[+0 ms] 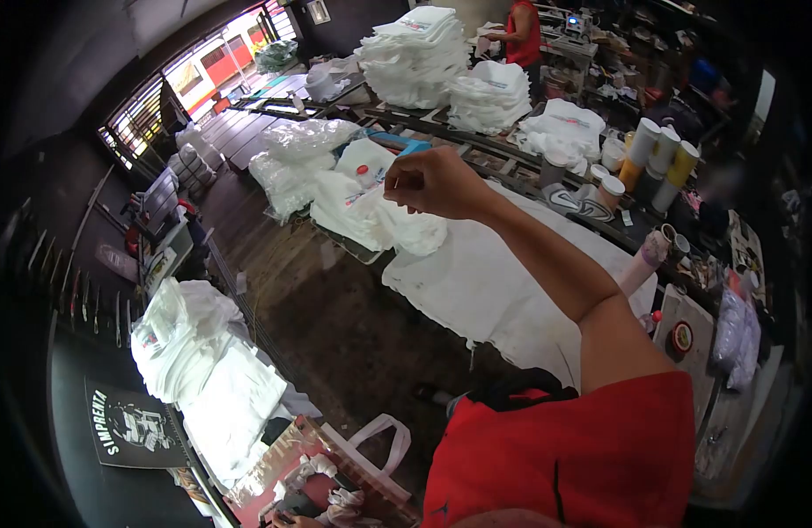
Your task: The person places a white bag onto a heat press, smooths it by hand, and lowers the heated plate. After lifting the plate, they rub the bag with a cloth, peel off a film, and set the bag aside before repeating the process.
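Observation:
My right hand [437, 183] is raised at the end of a bare arm, its fingers curled together in a pinch. Whatever they may hold is too small or hidden to make out. Beyond and below it, in line with the fingers, lie white printed plastic bags [362, 198], partly covered by the hand. A blue-edged tool or frame [406, 145] shows just behind the knuckles. Beneath my forearm a white sheet [503, 273] is spread over the table. My left hand does not show clearly.
Tall stacks of white bags [412, 62] stand on the far table. Tubs [610, 192] and bottles [643, 141] line the right side. Another white heap [186, 343] sits at left, above a red box [274, 462]. A person in red [522, 35] stands at the back.

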`<act>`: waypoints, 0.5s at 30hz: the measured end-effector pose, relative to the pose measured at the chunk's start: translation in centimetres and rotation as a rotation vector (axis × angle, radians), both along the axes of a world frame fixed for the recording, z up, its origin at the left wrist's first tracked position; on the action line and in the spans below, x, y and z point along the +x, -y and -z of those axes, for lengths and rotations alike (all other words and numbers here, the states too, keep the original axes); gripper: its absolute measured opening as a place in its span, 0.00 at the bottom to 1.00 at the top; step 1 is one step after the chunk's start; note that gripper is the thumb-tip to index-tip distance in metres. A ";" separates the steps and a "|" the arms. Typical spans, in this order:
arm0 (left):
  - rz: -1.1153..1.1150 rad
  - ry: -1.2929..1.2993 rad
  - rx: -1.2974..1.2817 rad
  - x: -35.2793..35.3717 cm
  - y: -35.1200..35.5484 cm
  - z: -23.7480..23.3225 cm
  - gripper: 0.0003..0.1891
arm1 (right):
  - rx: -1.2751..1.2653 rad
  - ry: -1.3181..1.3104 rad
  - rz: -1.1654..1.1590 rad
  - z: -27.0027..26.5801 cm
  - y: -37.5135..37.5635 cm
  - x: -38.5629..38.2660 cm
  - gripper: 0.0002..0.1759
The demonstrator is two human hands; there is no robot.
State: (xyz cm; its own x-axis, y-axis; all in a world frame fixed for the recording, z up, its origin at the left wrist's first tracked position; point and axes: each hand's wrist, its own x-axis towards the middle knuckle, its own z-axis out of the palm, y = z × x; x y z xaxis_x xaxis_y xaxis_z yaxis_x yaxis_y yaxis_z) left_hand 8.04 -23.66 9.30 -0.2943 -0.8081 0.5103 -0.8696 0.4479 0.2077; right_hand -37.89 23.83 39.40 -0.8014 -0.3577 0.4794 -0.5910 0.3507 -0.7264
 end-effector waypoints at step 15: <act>-0.001 0.000 -0.007 -2.6 0.3 0.3 0.20 | 0.727 0.046 0.094 29.4 -2.7 -16.7 0.15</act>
